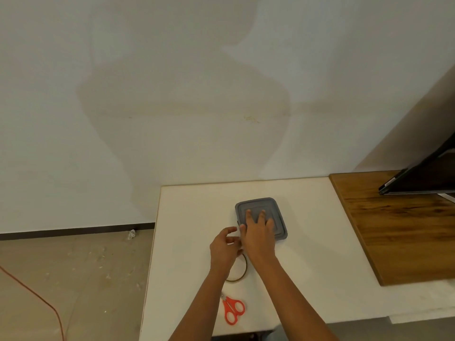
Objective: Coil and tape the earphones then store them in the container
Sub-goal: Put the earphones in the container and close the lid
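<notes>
Bare workroom, prob.: plain white painted wall, dusty grey concrete floor w/ scraps, loose orange cable, white flat worktable.

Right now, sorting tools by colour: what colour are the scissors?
Orange-red scissors, head view.

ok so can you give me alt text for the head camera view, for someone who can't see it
A person's right hand presses flat on top of a grey-lidded container on a white table, while the left hand curls at its left edge. A tape roll and orange scissors lie nearer the person.
</notes>
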Demonstrator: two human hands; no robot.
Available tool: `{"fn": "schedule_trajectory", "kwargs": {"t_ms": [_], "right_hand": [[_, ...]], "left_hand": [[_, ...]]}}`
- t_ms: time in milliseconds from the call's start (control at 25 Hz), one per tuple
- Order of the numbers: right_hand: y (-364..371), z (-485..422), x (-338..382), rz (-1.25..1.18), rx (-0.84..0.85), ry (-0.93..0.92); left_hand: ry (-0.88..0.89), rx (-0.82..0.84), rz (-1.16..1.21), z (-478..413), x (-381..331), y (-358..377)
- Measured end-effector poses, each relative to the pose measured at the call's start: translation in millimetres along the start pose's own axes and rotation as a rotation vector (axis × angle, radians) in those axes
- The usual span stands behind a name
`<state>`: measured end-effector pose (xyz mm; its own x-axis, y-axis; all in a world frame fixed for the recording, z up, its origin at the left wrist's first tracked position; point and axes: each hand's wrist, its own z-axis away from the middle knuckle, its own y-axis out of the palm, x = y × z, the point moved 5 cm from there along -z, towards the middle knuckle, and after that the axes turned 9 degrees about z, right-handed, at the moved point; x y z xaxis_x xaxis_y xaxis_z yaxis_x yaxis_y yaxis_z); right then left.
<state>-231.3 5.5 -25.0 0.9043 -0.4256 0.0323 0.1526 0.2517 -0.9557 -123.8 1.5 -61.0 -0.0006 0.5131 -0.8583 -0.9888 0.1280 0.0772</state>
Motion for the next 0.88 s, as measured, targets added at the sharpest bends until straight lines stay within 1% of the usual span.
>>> {"fn": "schedule_trajectory", "kwargs": {"t_ms": [40,120,160,200,240,280,320,400,440,480,560,680,760,880], "right_hand": [[-2.9,-0.8,-5.1,-0.051,-0.071,-0.022],[-15.5,-3.9,-25.6,-0.201,-0.288,0.002],[-22.2,-6.5,-40.1,-0.254,-0.391,0.062],[-26.0,-11.5,-55.1,-0.274,-0.452,0.145],[-26.0,-19.1,-68.9,-0.271,-0.447,0.232],[-22.7,-29.2,-80.0,-0.281,-0.382,0.296],[-16.7,-40.1,-86.4,-0.322,-0.280,0.325],[-2.1,-56.9,-86.1,-0.499,-0.083,0.289],[3.4,-60.7,-83.0,-0.597,-0.025,0.268],[8.2,-61.9,-80.1,-0.661,-0.005,0.260],[18.0,-59.6,-77.7,-0.732,-0.037,0.273],[27.3,-53.3,-76.2,-0.736,-0.081,0.270],[25.5,-52.4,-74.9,-0.711,-0.089,0.230],[25.8,-55.7,-77.0,-0.702,-0.070,0.192]], "left_hand": [[-0.008,-0.012,-0.023,-0.9,-0.3,-0.4],[0.034,-0.068,-0.117,-3.6,-4.9,-0.5],[0.073,-0.096,-0.169,-4.5,-9.4,0.6],[0.102,-0.117,-0.214,-5.3,-14.3,3.0],[0.111,-0.138,-0.247,-6.9,-18.7,6.2],[0.098,-0.160,-0.260,-10.1,-22.1,9.4],[0.071,-0.182,-0.258,-15.4,-24.8,12.9],[0.011,-0.199,-0.242,-28.5,-28.7,20.9],[-0.017,-0.197,-0.238,-35.1,-29.5,24.8],[-0.031,-0.197,-0.238,-41.1,-29.5,28.0],[-0.008,-0.202,-0.228,-48.9,-27.1,31.2],[0.084,-0.237,-0.248,-49.0,-18.1,29.4],[0.112,-0.255,-0.301,-49.0,-15.3,26.3],[0.141,-0.251,-0.463,-51.8,-16.2,27.4]]}}
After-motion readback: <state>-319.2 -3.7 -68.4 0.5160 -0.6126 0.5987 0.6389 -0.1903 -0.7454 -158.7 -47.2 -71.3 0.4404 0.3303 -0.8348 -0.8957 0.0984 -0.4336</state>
